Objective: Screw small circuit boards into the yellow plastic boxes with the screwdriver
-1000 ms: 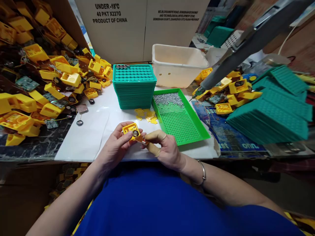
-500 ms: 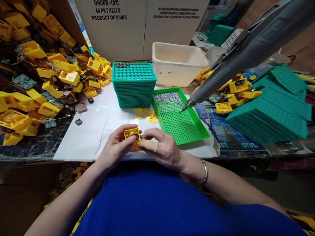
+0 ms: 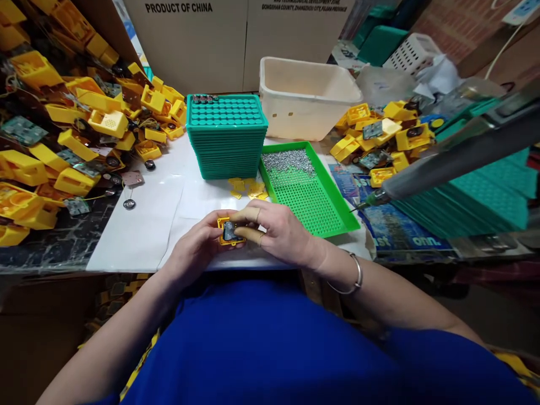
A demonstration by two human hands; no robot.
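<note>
Close to the table's front edge, my left hand (image 3: 197,243) is closed around a small yellow plastic casing (image 3: 232,243). A dark rectangular circuit board (image 3: 229,229) lies in the casing's open face. From the right, my right hand (image 3: 282,233) pinches the board's edge; beige covers wrap its thumb and finger. Its fingertips hide part of the board. A few flat yellow pieces (image 3: 248,187) lie on the white sheet just beyond my hands. To their right sits a green perforated tray (image 3: 307,205) with many small silver screws (image 3: 289,162) at its far end.
A grey electric screwdriver (image 3: 439,160) hangs at the right, its bit near the tray's corner. Teal trays (image 3: 230,146) are stacked ahead, beside a translucent bin (image 3: 306,107). Yellow casings with wires and boards heap at the left (image 3: 80,146) and right (image 3: 379,135).
The board has turned over from its brown side and now lies in the casing. My right hand has moved over it. The screwdriver has swung right, and the view has tipped down slightly.
</note>
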